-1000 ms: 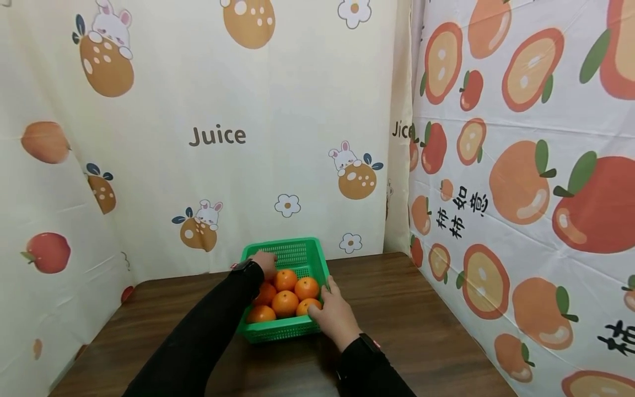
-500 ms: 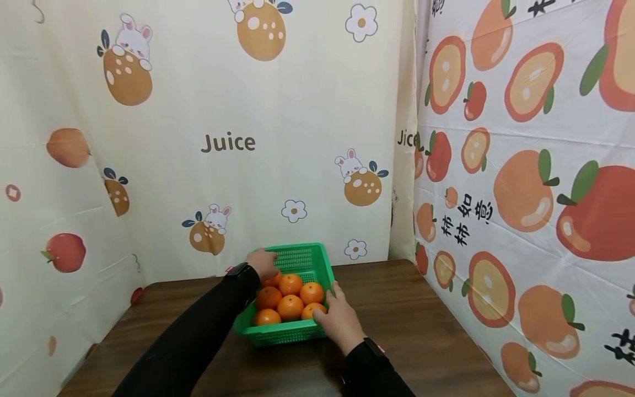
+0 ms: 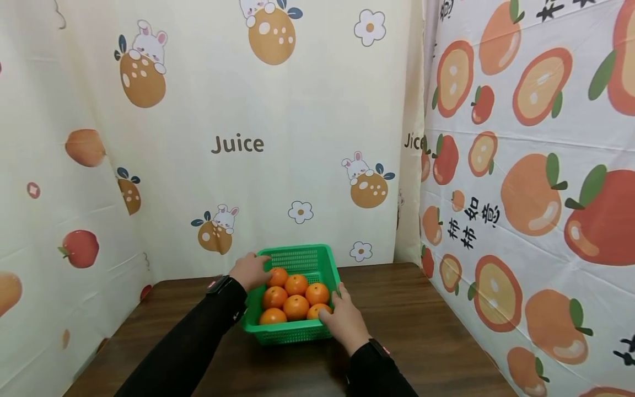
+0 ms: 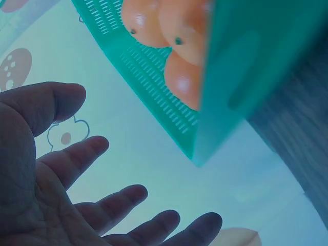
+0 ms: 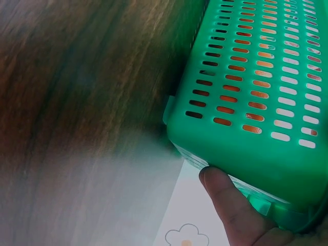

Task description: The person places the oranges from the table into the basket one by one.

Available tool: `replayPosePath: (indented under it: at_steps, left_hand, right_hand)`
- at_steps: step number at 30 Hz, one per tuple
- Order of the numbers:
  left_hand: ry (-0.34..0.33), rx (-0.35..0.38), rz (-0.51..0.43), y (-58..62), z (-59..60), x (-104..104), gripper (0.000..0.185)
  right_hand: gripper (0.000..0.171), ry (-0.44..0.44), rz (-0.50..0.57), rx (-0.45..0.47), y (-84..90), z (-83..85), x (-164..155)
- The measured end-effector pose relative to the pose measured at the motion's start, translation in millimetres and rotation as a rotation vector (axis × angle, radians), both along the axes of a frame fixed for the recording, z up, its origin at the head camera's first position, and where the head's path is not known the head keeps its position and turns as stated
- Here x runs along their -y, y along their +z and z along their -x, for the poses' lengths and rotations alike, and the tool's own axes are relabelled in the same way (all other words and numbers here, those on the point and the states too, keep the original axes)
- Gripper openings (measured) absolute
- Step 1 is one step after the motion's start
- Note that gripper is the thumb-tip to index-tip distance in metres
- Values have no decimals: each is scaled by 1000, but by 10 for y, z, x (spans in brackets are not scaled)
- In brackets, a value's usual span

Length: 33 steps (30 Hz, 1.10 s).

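Observation:
Several oranges [image 3: 296, 307] lie in a green plastic basket [image 3: 292, 334] with slotted walls, grouped toward its front and left. My left hand [image 3: 249, 271] is at the basket's back left, its fingertips overlapping the rim in the head view. In the left wrist view that hand [image 4: 56, 200] has its fingers spread, with nothing in them and a gap to the basket [image 4: 148, 82]. My right hand [image 3: 348, 322] holds the basket's right side, thumb over the rim by the front right orange. In the right wrist view, one finger [image 5: 225, 197] lies against the basket's outer wall [image 5: 241, 159].
The basket stands on a dark brown wooden table [image 3: 397, 314]. A cream cloth with printed fruit and rabbits [image 3: 297, 138] hangs behind it. To the right hangs a white cloth with printed persimmons [image 3: 496, 231].
My left hand has drawn back left from inside the basket to its left rim, uncovering another orange at the back left. My right hand keeps its hold. The head view has shifted slightly.

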<state>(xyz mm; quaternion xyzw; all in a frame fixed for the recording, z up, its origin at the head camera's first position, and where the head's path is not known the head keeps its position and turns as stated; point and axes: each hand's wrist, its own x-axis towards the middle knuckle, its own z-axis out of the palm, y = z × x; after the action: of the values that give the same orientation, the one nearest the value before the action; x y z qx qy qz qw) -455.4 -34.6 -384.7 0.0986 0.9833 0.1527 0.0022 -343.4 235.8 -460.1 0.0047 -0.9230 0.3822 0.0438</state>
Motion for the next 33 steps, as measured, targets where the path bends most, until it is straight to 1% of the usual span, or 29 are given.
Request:
replayPosePath:
  at_steps: [4, 7, 11, 14, 17, 21, 25, 28, 31, 33]
  left_hand:
    - [9, 6, -8, -34, -118, 69, 56]
    - [15, 10, -11, -129, -181, 100, 56]
    - [32, 9, -27, -217, -271, 116, 55]
    - [35, 8, -54, -251, -346, 123, 56]
    - [34, -4, -81, -307, -411, 142, 57]
    - [41, -16, -115, -392, -529, 157, 59]
    - [31, -24, -141, -486, -677, 124, 64]
    - [17, -7, -166, -540, -783, 66, 70]
    - [8, 8, -185, -577, -859, 10, 73]
    - [12, 2, -190, -591, -894, -16, 73]
  right_hand:
    - [74, -4, -10, -5, 2, 0, 12]
    - [74, 0, -12, 1, -24, -14, 17]
    - [74, 6, -8, 0, -43, -33, 29]
    - [74, 7, -5, 1, -45, -36, 30]
    - [73, 8, 0, -5, -42, -33, 26]
    - [74, 4, 6, -6, -44, -36, 19]
    - [74, 1, -5, -3, -48, -50, 16]
    - [73, 1, -15, -1, -49, -45, 12]
    - [73, 2, -19, -8, -36, -32, 11]
    - [73, 2, -24, -13, -20, -28, 12]
